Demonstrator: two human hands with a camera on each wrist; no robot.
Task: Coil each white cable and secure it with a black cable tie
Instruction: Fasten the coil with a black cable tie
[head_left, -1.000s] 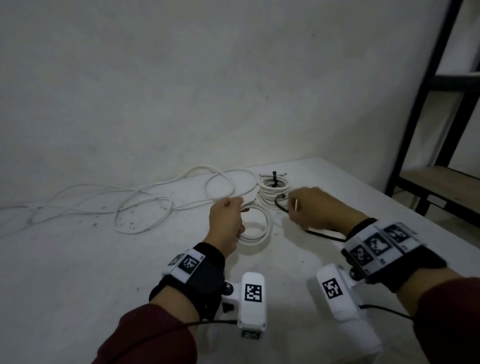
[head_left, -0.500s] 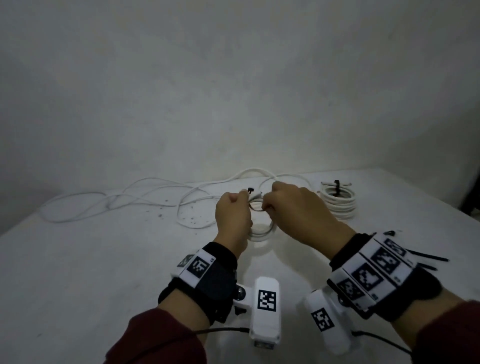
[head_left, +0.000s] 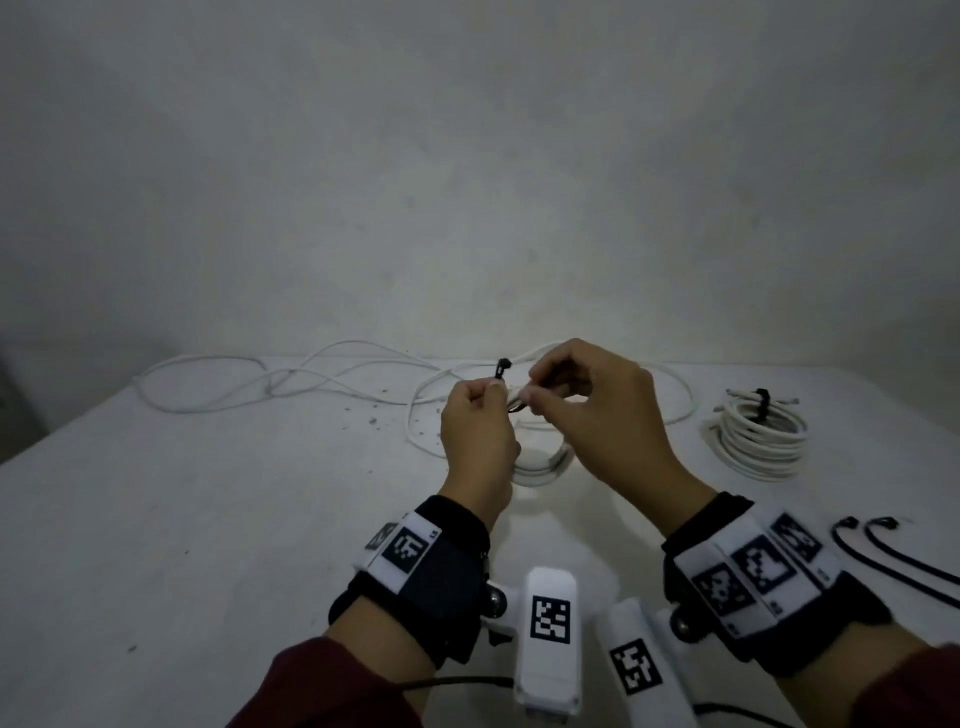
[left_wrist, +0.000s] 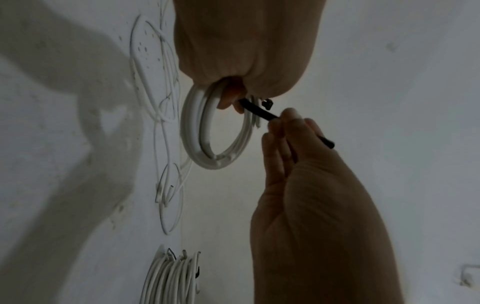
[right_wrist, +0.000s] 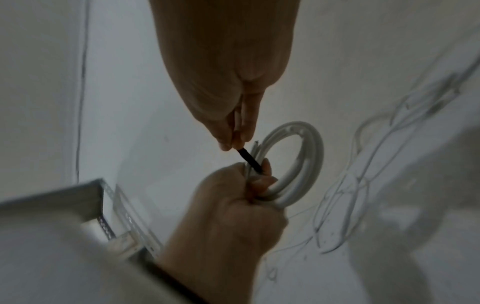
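White table against a wall: left hand grips the white coil at centre; right hand pinches the black cable tie. Tied coil at 3 o'clock, loose cable at 10, near the far edge.

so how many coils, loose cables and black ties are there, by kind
coiled white cables: 2, the coil in hand and the tied coil
loose white cable: 1 tangle; strand count cannot be told
black cable ties: 4, one in hand, one on the tied coil, two spare ties
total: 7
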